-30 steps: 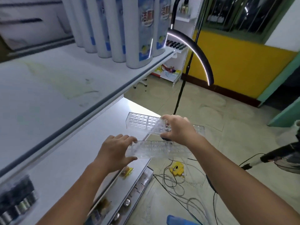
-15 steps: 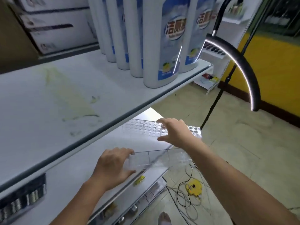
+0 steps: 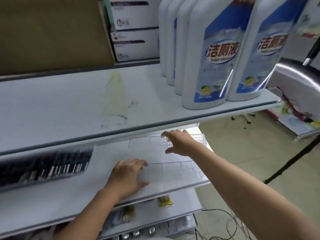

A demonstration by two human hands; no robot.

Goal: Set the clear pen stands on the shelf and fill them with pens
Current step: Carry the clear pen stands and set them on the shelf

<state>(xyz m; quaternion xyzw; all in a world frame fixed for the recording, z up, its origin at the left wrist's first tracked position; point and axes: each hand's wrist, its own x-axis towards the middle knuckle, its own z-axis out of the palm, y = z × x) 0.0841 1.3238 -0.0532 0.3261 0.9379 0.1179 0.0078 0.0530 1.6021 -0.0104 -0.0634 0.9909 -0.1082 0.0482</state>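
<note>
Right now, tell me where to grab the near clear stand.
Grip the near stand's free right end, coming from the front. It lies lengthwise along the shelf edge, the left hand holds its left end, and its thin upright wall suits a pinch.

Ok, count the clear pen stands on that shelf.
2. The far stand lies at the back of the middle shelf under the right hand; the near stand sits by the front edge, gripped by the left hand. Others may be hidden.

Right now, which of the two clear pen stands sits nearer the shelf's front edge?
The compartmented stand that the left hand holds; the round-holed stand under the right hand sits farther back.
</note>
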